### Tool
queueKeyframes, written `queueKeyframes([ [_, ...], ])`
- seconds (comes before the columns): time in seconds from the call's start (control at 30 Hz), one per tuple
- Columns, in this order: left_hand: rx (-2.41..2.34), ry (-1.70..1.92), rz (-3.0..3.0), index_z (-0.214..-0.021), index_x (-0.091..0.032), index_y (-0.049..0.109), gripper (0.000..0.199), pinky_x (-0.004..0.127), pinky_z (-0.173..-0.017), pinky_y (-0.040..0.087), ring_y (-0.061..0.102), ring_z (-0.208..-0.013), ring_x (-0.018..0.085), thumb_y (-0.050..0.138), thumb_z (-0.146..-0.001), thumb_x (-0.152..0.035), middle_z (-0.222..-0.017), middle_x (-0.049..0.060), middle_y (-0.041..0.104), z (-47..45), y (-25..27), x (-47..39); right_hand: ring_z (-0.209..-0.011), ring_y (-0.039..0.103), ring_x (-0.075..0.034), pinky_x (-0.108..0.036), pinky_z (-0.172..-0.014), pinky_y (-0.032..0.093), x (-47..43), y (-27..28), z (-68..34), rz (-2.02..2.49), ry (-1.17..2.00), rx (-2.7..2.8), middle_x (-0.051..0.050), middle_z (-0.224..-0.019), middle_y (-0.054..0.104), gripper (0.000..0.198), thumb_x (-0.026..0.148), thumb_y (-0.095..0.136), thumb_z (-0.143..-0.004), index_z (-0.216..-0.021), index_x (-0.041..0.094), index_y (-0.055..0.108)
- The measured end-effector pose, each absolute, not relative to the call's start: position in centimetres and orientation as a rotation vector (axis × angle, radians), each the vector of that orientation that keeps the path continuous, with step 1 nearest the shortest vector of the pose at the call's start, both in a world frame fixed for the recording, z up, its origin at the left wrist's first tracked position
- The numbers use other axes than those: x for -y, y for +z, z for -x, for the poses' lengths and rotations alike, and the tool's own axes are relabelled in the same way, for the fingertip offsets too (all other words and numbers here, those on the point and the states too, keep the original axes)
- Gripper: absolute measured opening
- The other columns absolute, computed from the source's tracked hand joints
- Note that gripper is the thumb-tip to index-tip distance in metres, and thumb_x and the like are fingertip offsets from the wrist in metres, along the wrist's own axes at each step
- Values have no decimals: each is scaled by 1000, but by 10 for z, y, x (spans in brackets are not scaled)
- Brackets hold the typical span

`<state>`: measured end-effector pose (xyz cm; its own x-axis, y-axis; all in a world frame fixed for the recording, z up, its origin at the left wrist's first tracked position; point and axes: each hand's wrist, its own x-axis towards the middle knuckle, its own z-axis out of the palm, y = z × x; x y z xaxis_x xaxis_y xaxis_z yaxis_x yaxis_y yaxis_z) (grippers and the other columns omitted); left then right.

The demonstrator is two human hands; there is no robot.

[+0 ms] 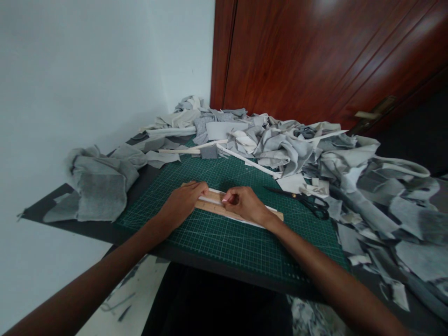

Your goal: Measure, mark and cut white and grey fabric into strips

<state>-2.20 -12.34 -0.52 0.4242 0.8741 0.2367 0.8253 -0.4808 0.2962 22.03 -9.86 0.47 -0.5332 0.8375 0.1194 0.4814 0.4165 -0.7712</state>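
A wooden ruler (219, 208) with a pale strip along its middle lies on the green cutting mat (224, 247), and white material shows along its edges. My left hand (184, 203) has its fingers curled over the ruler's left end. Toward the ruler's middle, my right hand (247, 204) is closed in a pinch, with thumb and fingertip together. Something small and pale may be between those fingertips, too small to make out. To the right of my right hand, black-handled scissors (311, 204) lie on the mat.
Grey and white fabric scraps (287, 149) are heaped along the back and right of the dark table (140, 235). A folded grey cloth (101, 191) rests at the left. Pale thin strips (248, 161) lie behind the ruler. A brown door (315, 60) stands behind.
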Motion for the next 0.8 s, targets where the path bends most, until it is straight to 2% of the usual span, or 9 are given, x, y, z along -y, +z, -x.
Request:
queueKeyframes([
  [0.13, -1473, 523, -2560, -97, -22, 65, 34, 37, -87, 46, 61, -102, 27, 42, -91, 2, -98, 5, 69, 23, -2, 123, -63, 60, -11, -22, -60, 43, 105, 6, -244, 1165, 1034, 2162, -1, -72, 72, 4, 17, 73, -82, -80, 15, 75],
  [0.3, -1455, 517, -2569, -93, -22, 68, 37, 36, -87, 45, 60, -101, 26, 45, -85, 5, -98, 4, 68, 24, -2, 122, -63, 58, -11, -23, -60, 42, 105, 5, -251, 1133, 1101, 2110, -1, -71, 69, 4, 19, 73, -81, -79, 15, 75],
  [0.47, -1475, 530, -2555, -88, -22, 66, 36, 35, -86, 45, 60, -98, 25, 44, -84, 6, -94, 4, 67, 23, -3, 122, -65, 58, -11, -23, -61, 42, 100, 1, -233, 1036, 1120, 2066, -1, -73, 71, 9, 23, 73, -84, -82, 15, 76],
  [0.63, -1477, 530, -2534, -82, -21, 64, 32, 35, -82, 45, 59, -90, 24, 44, -85, 4, -88, 3, 64, 22, -1, 123, -65, 61, -11, -22, -63, 44, 95, -1, -203, 995, 1088, 2094, 0, -74, 74, 3, 17, 75, -82, -80, 15, 76],
  [0.8, -1458, 538, -2515, -83, -21, 63, 29, 35, -83, 45, 59, -93, 24, 45, -87, 1, -90, 3, 66, 22, 2, 124, -72, 67, -13, -23, -69, 48, 88, 1, -181, 959, 1018, 2145, -3, -82, 78, 4, 17, 74, -85, -84, 16, 78],
])
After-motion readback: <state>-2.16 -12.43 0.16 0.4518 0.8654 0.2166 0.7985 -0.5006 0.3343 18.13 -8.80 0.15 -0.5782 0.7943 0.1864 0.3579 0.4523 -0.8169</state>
